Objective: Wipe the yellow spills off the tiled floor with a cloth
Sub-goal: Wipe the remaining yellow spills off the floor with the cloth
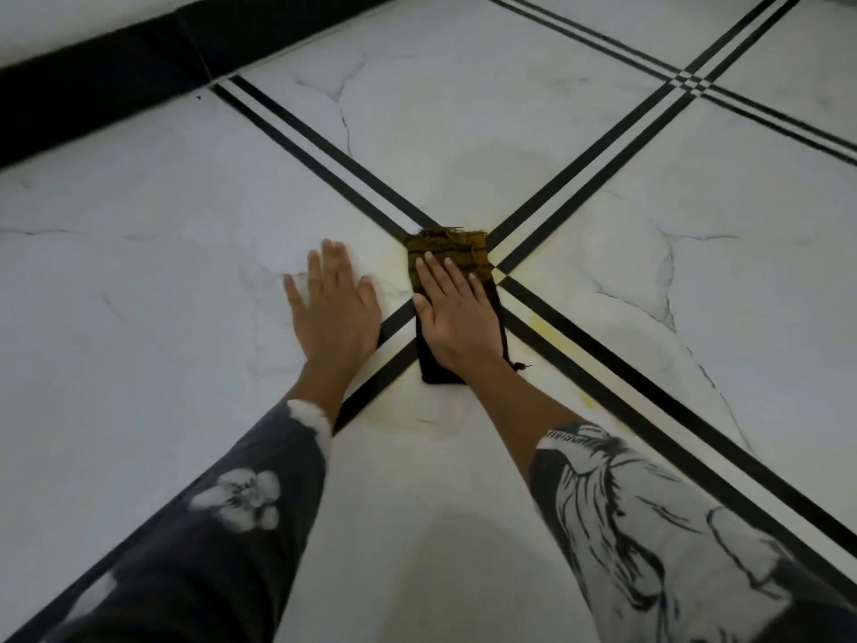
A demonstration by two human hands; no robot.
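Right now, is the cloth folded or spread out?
Folded: the cloth lies as a narrow, thick strip under the flat right hand, barely wider than it.

Two bare hands and forearms extend from long sleeves pushed back above the wrists. Behind the left hand [333, 313], the left sleeve [222, 526] is dark charcoal with white flower-like blotches, one at the cuff and a larger five-lobed bloom farther up the arm. Behind the right hand [457, 324], the right sleeve [658, 536] is the same dark fabric, largely covered by a pale grey-white print with black brush-like streaks and outlines.
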